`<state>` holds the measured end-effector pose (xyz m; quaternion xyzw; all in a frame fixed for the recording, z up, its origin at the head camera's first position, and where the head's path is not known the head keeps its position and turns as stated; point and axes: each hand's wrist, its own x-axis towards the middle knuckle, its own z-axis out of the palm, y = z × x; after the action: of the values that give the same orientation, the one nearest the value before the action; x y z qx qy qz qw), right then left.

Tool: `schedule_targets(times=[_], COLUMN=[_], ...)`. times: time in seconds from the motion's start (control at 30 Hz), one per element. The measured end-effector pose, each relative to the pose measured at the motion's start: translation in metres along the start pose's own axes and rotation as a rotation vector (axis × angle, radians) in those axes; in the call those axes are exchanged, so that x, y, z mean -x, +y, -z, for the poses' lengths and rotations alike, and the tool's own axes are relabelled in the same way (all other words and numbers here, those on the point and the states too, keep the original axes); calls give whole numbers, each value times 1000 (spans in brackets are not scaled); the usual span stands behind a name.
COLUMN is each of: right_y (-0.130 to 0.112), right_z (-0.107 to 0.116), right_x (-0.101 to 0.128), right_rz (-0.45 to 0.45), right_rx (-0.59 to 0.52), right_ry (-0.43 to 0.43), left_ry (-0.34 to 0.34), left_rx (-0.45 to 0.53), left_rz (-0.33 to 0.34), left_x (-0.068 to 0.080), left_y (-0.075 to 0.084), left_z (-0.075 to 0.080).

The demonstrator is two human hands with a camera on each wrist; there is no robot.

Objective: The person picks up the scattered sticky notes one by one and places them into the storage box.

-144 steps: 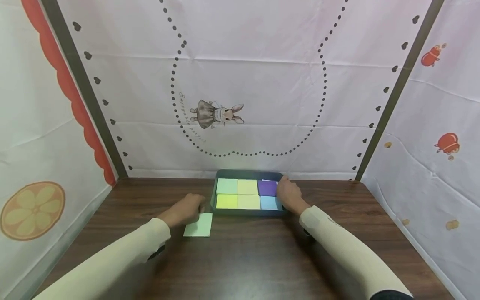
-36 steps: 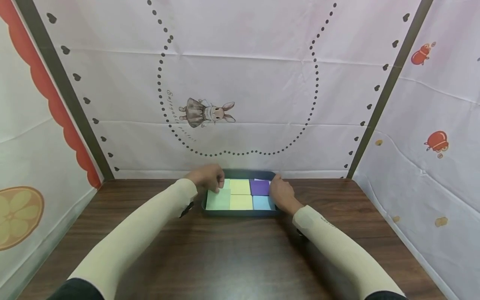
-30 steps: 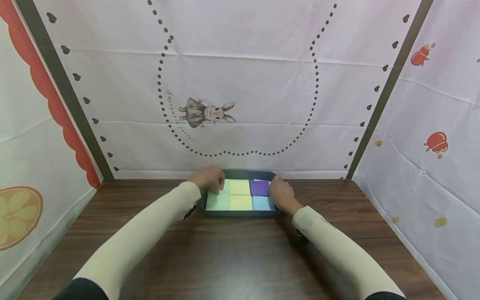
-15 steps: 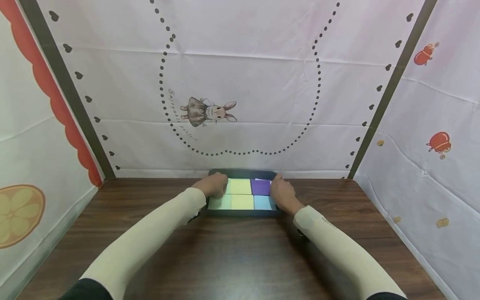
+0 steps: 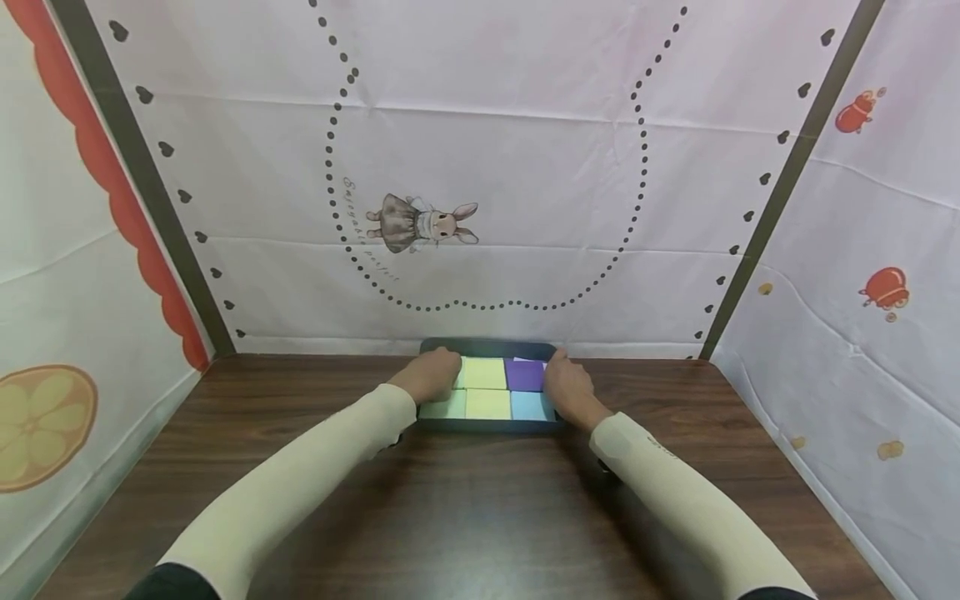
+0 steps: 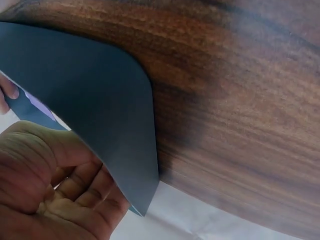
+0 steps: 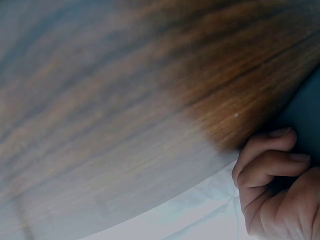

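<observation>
Head view shows me the tray (image 5: 491, 347) of 6 paper pads at the table's (image 5: 480, 500) far edge, left hand (image 5: 433, 377) and right hand (image 5: 567, 386) curled on its ends; it looks light, stiff and slick, best gripped by both rims.

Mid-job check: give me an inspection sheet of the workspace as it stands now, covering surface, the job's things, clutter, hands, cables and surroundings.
Surface: dark wood-grain table, bare in front of the tray.
Job's things: dark grey tray at the table's far edge, holding square paper pads: pale green, two yellow, purple, light blue.
Clutter: nothing seen.
Hands: left hand rests over the tray's left end, fingers curled at its rim; right hand holds the tray's right edge.
Cables: nothing seen.
Surroundings: printed cloth backdrop with a rabbit picture, fruit prints on the side panels.
</observation>
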<state>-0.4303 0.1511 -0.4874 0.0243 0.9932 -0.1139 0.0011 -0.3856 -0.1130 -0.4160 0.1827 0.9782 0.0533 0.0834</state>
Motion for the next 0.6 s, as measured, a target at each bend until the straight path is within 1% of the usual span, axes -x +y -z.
schedule_targets(times=[0.03, 0.07, 0.1, 0.13, 0.17, 0.2, 0.27, 0.3, 0.37, 0.4, 0.43, 0.53, 0.57, 0.6], right_y=[4, 6, 6, 10, 14, 16, 14, 16, 19, 20, 22, 29, 32, 31], right_z=[-6, -8, -7, -13, -21, -23, -18, -21, -23, -21, -21, -17, -15, -8], right_x=[-6, -6, -7, -12, -20, -23, -18, -23, -26, -26, -27, -32, -33, -30], right_rz=[8, 23, 17, 28, 32, 27, 16, 3, 0, 3, 8, 50, 71, 69], right_rx=[-1, 0, -5, 4, 7, -6, -18, -26, -36, -36, -33, -14, -18, -31], right_ry=[9, 28, 16, 33, 39, 33, 21, 4, -13, -19, -29, -53, -70, -93], left_ry=[13, 24, 33, 40, 67, 96, 108, 115, 159, 159, 142, 172, 162, 147], left_rx=[-8, -9, -9, -7, -3, -7, -1, -4, -27, -39, -36, -63, -63, -59], left_rz=[-3, -9, -17, -21, -49, -72, -89, -96, -126, -118, -108, -125, -124, -125], left_x=[0, -1, -3, -5, -19, -27, -35, -40, -49, -43, -40, -47, -47, -49], left_y=[0, 0, -2, -3, -15, -21, -27, -30, -39, -33, -30, -35, -34, -34], left_z=[-1, -2, -4, -6, -20, -29, -38, -43, -55, -51, -48, -54, -54, -55])
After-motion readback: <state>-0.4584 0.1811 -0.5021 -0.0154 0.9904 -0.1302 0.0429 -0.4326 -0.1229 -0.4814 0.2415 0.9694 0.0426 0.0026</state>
